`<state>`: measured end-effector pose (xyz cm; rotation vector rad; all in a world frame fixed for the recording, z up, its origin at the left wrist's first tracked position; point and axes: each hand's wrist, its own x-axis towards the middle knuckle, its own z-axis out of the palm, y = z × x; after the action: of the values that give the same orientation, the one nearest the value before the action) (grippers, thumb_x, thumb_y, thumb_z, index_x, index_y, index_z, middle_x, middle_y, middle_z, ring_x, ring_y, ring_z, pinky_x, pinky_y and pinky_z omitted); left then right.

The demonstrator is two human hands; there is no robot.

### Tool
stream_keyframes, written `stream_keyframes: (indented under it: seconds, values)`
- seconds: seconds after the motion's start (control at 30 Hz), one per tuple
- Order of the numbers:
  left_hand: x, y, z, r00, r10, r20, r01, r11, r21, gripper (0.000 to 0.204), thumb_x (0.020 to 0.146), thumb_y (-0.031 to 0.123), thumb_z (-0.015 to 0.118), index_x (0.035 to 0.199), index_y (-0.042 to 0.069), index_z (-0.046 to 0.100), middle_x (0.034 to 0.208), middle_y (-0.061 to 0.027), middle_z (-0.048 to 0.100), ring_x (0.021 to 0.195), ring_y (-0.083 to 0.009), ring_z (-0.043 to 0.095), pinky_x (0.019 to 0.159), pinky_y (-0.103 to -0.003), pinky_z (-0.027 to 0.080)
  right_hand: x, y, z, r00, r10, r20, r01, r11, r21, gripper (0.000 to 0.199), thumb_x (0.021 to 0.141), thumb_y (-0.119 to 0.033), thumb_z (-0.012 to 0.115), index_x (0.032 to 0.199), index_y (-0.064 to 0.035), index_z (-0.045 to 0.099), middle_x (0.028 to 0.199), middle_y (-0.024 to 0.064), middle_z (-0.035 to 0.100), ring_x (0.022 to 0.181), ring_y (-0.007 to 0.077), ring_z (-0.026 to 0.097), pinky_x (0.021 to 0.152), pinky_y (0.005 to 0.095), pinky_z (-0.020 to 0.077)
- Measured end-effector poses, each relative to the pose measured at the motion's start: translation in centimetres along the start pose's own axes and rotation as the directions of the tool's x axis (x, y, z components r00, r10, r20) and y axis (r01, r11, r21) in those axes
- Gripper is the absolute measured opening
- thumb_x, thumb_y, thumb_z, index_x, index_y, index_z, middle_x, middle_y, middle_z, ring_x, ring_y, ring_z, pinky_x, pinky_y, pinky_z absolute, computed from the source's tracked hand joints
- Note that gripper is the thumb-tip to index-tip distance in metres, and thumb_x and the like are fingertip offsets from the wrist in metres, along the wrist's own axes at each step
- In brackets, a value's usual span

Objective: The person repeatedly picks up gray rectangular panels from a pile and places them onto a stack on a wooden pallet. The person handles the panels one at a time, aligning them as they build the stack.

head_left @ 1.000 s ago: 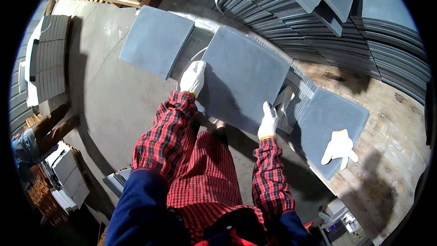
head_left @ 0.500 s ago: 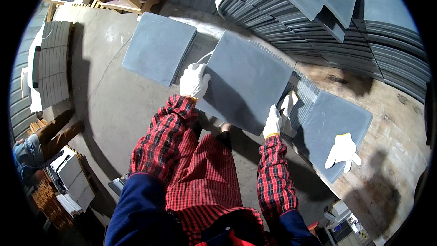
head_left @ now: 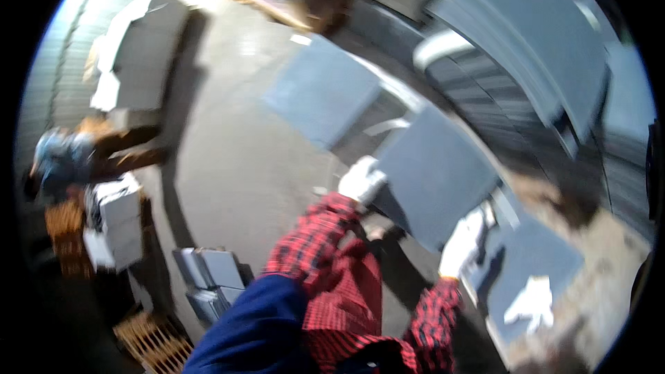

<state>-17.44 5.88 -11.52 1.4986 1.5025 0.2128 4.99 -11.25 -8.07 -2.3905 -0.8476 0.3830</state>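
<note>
A blurred fisheye view looks down at a person in red plaid sleeves and white work gloves, standing on a concrete floor [head_left: 228, 166]. Both hands carry a large square grey slab [head_left: 433, 176], tilted, just right of the frame's centre. The left hand [head_left: 361, 181] is clamped on the slab's lower left edge; the right hand [head_left: 463, 242] grips its lower right corner, fingers wrapped around the edge.

A second grey slab [head_left: 322, 97] lies flat on the floor above and left of centre. A third slab [head_left: 537, 266] lies at lower right with a loose white glove [head_left: 530, 301] resting on it. Stacks of grey sheets [head_left: 526, 48] curve across the upper right. Small grey boxes [head_left: 211, 273] sit at lower left, and a pale stack [head_left: 142, 48] is at upper left.

To carry the slab well, the hands should stay spread on opposite edges, keeping it level enough not to slide and clear of the slab below.

Compared with half a second ago, the view has swung and closed in, the held slab sits further right and lower in the frame, and motion blur is much heavier; the grip itself looks unchanged, though the blur makes finger detail uncertain.
</note>
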Motion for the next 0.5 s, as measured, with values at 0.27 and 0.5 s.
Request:
stream_keyframes:
  seconds: [0.27,0.5]
  values:
    - [-0.4,-3.3,2.3,0.986,-0.08,0.147,0.088,0.995,-0.052,0.049,0.089,0.04,0.059,0.129,0.013,0.052,0.121,-0.0261,0.06,0.114,-0.043,0.058,0.096,-0.05,0.047,12.1,0.1,9.5,0.901,-0.346,0.262,0.433,0.685,-0.586,0.063,0.101,-0.04,0.049,0.152,-0.0051,0.033,0.159,0.0209,0.029,0.145,0.0397,0.029,0.117,0.0535,0.0268]
    - [-1.0,-8.5,7.3,0.946,-0.286,0.152,0.324,0.844,-0.427,0.068,0.099,0.052,0.047,0.147,0.005,0.04,0.141,-0.0184,0.053,0.132,-0.0334,0.048,0.112,-0.042,0.035,14.7,-10.6,19.1,0.831,-0.471,0.296,0.541,0.563,-0.625,0.063,0.102,-0.044,0.044,0.154,-0.01,0.032,0.162,0.0145,0.026,0.149,0.0338,0.024,0.118,0.0549,0.0223]
